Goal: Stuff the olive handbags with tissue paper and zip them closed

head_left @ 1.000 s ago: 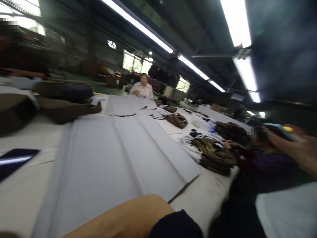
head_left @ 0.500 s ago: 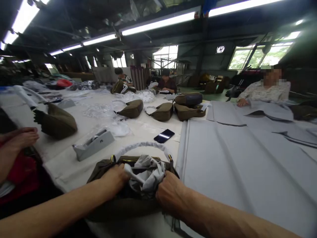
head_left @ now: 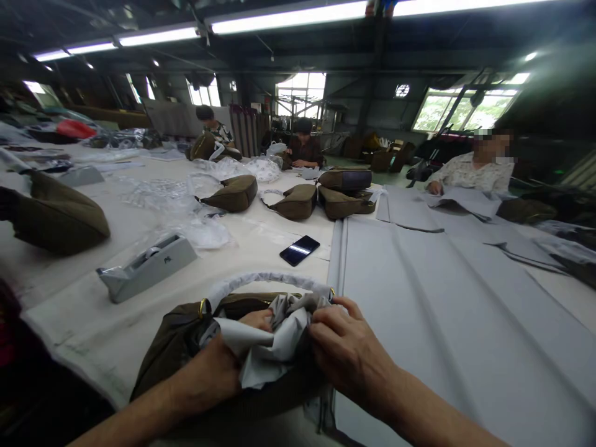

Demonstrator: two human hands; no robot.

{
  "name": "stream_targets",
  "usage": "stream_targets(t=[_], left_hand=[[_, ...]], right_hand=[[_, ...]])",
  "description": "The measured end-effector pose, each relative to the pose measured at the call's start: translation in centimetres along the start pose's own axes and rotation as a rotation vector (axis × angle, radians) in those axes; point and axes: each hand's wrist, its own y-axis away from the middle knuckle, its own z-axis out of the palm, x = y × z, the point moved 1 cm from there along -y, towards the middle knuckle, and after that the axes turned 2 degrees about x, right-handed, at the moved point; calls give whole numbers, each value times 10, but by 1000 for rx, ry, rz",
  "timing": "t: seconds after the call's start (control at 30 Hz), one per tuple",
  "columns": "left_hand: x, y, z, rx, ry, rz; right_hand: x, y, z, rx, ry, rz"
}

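A dark olive handbag (head_left: 162,347) lies in front of me with its brass zip undone. Its handle (head_left: 265,279) is wrapped in white material and arches over the far side. Crumpled grey paper (head_left: 279,347) bulges out of the mouth. My left hand (head_left: 218,366) is closed on the paper at the left of the opening, its fingers partly covered by a fold. At the right end, beside a brass ring, my right hand (head_left: 347,341) has curled fingers pinching the paper's edge.
A grey tape dispenser (head_left: 149,267) and a phone (head_left: 300,249) lie beyond the bag. Several olive handbags (head_left: 237,194) and clear plastic wrap (head_left: 200,233) are farther back. Large grey sheets (head_left: 419,298) spread over the right side. Several co-workers, one a person in a patterned shirt (head_left: 475,171), sit around the table.
My right hand has come up from the bag's right side onto the paper. The paper sticks out further toward me. My view has turned right, and the neighbour's hands at left have left it.
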Motion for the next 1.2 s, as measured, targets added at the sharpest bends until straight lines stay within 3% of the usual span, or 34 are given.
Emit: stream_targets(t=[0.07, 0.17, 0.27, 0.37, 0.43, 0.53, 0.67, 0.8, 0.9, 1.0, 1.1, 1.2], left_hand=[[2, -1, -7, 29, 81, -83], [8, -8, -8, 88, 197, -190], [17, -18, 1, 86, 222, -178], [19, -20, 6, 142, 54, -130], [15, -14, 6, 165, -49, -88], [3, 3, 0, 86, -57, -83], [-10, 22, -8, 76, -47, -159], [-6, 15, -3, 151, 61, -130], [3, 2, 6, 120, 27, -8], [7, -1, 12, 35, -56, 65], [5, 6, 9, 39, -3, 57], [-2, 16, 5, 68, 75, 7]], right_hand=[[2, -5, 3, 20, 33, 173], [6, -20, 1, -68, 128, 358], [13, -30, -5, -173, 170, 495], [22, -29, -12, -317, 148, 581], [28, -25, -16, -455, 66, 603], [36, -19, -25, -576, -130, 584], [40, -23, -30, -618, -393, 468], [30, -35, -19, -541, -516, 410], [23, -41, -14, -509, -475, 328], [27, -40, -22, -682, -410, 362], [31, -38, -34, -802, -310, 447], [20, -42, -31, -752, -39, 440]])
